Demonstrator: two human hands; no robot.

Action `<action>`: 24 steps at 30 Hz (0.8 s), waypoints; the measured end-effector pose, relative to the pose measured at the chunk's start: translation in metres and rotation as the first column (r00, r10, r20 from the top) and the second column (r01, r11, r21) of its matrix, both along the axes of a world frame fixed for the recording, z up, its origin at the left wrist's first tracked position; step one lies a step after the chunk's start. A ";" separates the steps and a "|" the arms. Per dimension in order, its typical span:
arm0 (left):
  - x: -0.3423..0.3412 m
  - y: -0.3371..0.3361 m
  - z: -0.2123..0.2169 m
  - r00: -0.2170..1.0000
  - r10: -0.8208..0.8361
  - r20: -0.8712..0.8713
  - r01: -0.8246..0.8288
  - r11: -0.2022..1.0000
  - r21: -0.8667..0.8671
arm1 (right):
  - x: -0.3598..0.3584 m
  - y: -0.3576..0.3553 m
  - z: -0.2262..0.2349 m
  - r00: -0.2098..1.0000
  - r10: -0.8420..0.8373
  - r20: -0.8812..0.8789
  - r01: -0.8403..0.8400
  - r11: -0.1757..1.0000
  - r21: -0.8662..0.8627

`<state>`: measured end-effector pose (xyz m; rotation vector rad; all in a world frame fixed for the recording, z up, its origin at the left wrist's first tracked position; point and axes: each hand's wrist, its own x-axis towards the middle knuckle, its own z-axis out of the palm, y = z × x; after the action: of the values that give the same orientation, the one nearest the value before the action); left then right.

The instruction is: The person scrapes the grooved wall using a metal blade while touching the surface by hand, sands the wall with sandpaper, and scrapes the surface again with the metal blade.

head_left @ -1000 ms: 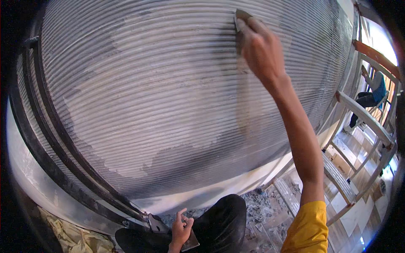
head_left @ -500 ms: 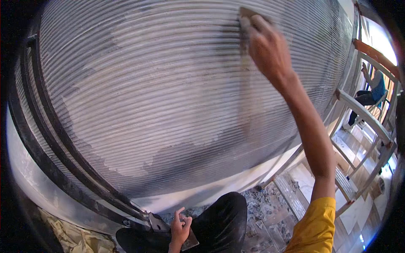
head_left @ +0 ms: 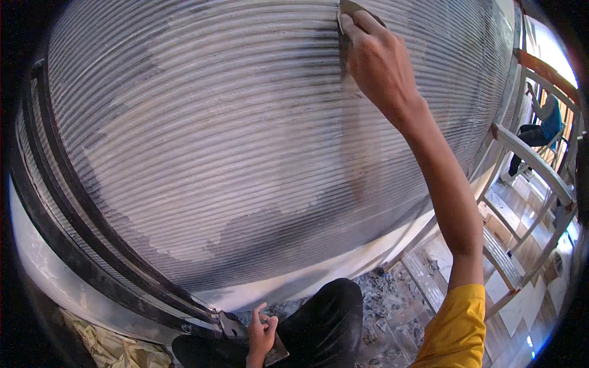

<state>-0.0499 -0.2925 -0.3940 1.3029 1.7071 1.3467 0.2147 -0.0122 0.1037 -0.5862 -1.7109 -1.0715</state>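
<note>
My right hand [head_left: 379, 58] reaches high up and presses a flat scraper blade [head_left: 347, 8] against a ribbed grey wall panel [head_left: 245, 141]; pale filler covers much of the ribs, and a darker smeared streak runs down below the blade. Low down, my left hand [head_left: 262, 334] rests by my knee, fingers curled around a second flat metal blade [head_left: 277, 352]. My dark trouser leg [head_left: 325, 319] and yellow sleeve [head_left: 457, 331] show at the bottom.
Dark rails [head_left: 80, 245] curve along the panel's left and lower edge. A metal ladder frame [head_left: 527, 184] stands at the right. Debris lies on the tiled floor [head_left: 399, 306]. Another person [head_left: 540, 126] sits at the far right.
My right hand has slid the scraper upward along the ribbed panel, toward the top edge of view. My left hand has stayed by the knee.
</note>
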 end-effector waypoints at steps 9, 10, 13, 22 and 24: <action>0.004 -0.002 0.002 1.000 -0.025 -0.017 0.024 0.998 -0.056 | 0.011 -0.013 0.005 0.995 -0.101 -0.002 0.099 0.968 0.230; 0.005 -0.002 0.002 1.000 -0.022 -0.019 0.020 0.998 -0.061 | 0.007 -0.008 0.004 0.995 -0.068 0.071 0.058 0.988 0.142; 0.004 -0.004 0.005 0.999 -0.003 -0.044 0.001 0.999 -0.048 | 0.007 0.005 -0.004 0.994 -0.113 0.001 0.112 0.991 0.070; 0.005 -0.008 0.085 0.999 -0.052 -0.014 0.052 0.999 -0.003 | -0.005 -0.064 -0.034 0.965 0.159 -0.208 -0.224 0.913 -0.342; 0.011 0.001 0.118 0.982 -0.115 0.147 0.099 0.989 0.112 | -0.026 -0.092 -0.081 0.840 0.516 -0.170 -0.451 0.488 -0.747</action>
<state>-0.0393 -0.2913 -0.2760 1.2935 1.4603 1.4505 0.1890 -0.1046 0.0228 -0.5063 -2.2077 0.1152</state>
